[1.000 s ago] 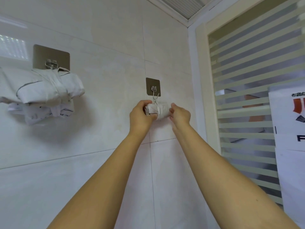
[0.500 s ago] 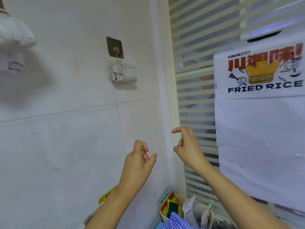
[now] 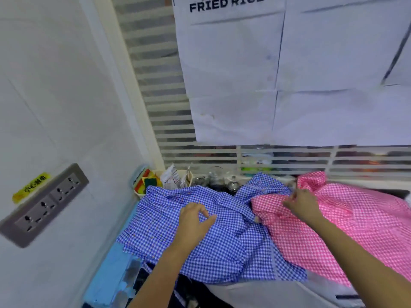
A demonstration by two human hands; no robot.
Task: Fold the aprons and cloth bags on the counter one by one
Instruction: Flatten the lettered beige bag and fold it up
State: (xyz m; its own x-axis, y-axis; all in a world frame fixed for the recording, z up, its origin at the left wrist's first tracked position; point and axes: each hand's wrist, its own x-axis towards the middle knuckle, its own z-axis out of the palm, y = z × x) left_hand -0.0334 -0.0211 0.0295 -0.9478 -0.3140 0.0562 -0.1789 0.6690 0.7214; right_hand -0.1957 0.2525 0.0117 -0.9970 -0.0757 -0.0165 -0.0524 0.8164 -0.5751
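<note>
Curling loosely, left hand (image 3: 194,224) fingers (image 3: 201,211) are laid on one blue checked cloth (image 3: 222,245); right hand (image 3: 303,206) fingers (image 3: 289,202) are bent at one pink checked cloth (image 3: 355,218); pinching cannot be told; both cloths are heaped on the counter (image 3: 106,278); one sponge tub (image 3: 144,185) is seen behind.

I have only one view, a wide-angle camera worn on the person's head. It faces forward and tilts down into a corner, sitting close above the tabletop (image 3: 104,281). The tiled wall (image 3: 55,96) fills my left side. The striped window (image 3: 155,96) and a paper poster (image 3: 289,74) stand straight ahead, cropped at the top.
</note>
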